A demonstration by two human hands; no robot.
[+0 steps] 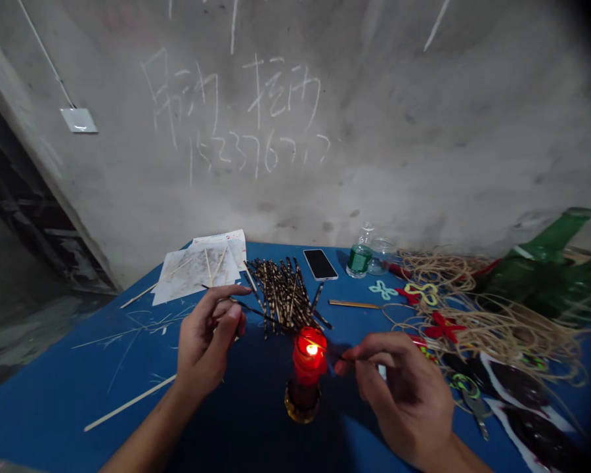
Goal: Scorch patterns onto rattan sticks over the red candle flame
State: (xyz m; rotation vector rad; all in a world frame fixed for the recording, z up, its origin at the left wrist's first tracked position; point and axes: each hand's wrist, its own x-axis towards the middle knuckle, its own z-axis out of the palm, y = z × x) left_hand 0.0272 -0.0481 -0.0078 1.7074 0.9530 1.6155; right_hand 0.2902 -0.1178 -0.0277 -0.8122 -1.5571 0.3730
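Thin dark sticks (259, 314) held up to a lit red candle (309, 355)

In the head view, one stick is pinched firmly by the left hand (207, 338), and another is pinched by the right hand (398, 394), its tip close to the flame; both grips are closed. The candle is placed between the grips. A heap of mottled, scorched-looking sticks (280, 292) is piled just beyond the left grip, and a pale stick (131, 402) lies nearer on the blue tabletop (64, 387). To the right of the right grip, tan cord (497, 335) and a red star shape (442, 326) are spread. Most visible sticks are already mottled; only a few pale ones are seen.
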